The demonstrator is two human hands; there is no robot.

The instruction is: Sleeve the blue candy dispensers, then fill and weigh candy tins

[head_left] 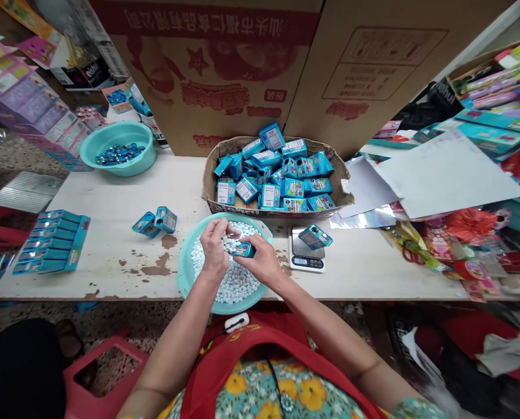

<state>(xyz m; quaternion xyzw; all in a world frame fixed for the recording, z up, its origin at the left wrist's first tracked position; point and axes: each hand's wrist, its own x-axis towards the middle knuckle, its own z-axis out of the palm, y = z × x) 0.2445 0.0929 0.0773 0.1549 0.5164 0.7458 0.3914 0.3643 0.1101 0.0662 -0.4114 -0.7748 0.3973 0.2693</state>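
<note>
A turquoise basin (185, 278) full of small white candies (238, 285) stands at the table's front edge. Over it, my left hand (215, 247) is curled around some of the candies, beside the mouth of a small blue box. My right hand (262, 259) grips that blue candy box (244, 249), which lies tilted with its end toward the left hand. Just to the right, a digital kitchen scale (307, 263) carries another blue box (315, 237). Behind the basin, a cut-down carton (207, 174) holds many blue boxes (271, 196).
Two blue boxes (164, 219) stand left of the basin. Further left is a display tray of blue boxes (53, 241). A second turquoise basin (127, 169) holds blue wrapped pieces. Large cardboard (242, 70) walls off the back. Paper sheets (452, 174) and packaging crowd the right.
</note>
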